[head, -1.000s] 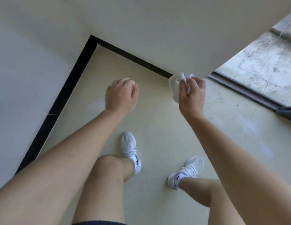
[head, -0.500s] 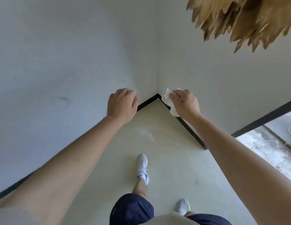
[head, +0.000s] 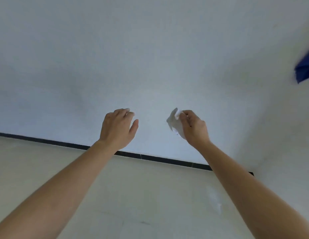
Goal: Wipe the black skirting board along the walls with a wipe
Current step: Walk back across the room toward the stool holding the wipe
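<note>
1. skirting board point(head: 157, 158), a thin black strip, runs along the foot of the white wall point(head: 150, 57) from far left to right, meeting the pale floor point(head: 150, 195).
2. right hand point(head: 195, 127) is raised in front of the wall above the strip, fingers curled round a crumpled white wipe point(head: 175, 124).
3. left hand point(head: 118, 128) hangs beside it, fingers relaxed and loosely spread, holding nothing.
4. blue object point(head: 304, 69), blurred, sits at the far right edge.
</note>
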The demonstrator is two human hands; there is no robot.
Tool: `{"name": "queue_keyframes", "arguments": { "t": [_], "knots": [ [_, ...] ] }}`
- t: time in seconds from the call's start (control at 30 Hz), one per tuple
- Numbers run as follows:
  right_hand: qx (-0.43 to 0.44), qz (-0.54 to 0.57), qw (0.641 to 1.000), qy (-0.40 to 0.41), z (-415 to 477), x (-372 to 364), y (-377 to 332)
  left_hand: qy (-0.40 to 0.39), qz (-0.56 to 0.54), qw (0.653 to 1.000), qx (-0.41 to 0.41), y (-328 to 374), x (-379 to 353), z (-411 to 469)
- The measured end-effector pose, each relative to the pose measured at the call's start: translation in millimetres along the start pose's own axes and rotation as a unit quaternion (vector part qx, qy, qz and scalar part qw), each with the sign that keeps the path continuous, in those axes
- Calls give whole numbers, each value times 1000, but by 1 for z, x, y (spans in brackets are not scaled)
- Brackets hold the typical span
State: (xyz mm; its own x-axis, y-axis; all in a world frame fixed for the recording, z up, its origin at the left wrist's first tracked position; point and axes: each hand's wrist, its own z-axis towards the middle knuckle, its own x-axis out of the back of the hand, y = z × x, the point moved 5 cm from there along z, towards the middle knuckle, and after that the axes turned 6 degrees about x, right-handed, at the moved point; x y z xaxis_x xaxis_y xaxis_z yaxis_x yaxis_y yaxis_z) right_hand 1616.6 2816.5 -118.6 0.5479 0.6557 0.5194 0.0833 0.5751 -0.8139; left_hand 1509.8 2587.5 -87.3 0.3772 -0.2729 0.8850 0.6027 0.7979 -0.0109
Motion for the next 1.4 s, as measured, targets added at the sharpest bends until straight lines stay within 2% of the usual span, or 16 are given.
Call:
{"name": "queue_keyframes", "arguments": {
  "t": [0.1,0.23,0.37,0.5,0.7,0.83,0.97,1.1,1.27,1.4],
  "knots": [
    [39,51,998,-26,24,-117,-93,14,56,997,59,-143,31,-39],
    [119,63,984,-115,41,-285,-218,13,152,975,161,-326,82,-100],
    [210,48,961,-172,42,-408,-310,18,171,944,282,-453,120,-140],
    [297,20,929,-222,53,-523,-387,15,188,914,359,-560,121,-158],
    [364,-18,899,-244,117,-678,-452,26,215,891,400,-696,79,-128],
    [389,-29,880,-270,167,-781,-499,-8,219,873,437,-798,57,-93],
    [452,-60,835,-307,196,-880,-569,-9,254,857,447,-892,69,-75],
    [469,-19,811,-349,197,-979,-646,5,276,828,487,-984,88,-87],
    [526,-21,771,-358,174,-1116,-728,21,274,802,530,-1112,86,-128],
    [523,-23,774,-356,170,-1220,-794,21,261,788,557,-1229,91,-153]
  ]
}}
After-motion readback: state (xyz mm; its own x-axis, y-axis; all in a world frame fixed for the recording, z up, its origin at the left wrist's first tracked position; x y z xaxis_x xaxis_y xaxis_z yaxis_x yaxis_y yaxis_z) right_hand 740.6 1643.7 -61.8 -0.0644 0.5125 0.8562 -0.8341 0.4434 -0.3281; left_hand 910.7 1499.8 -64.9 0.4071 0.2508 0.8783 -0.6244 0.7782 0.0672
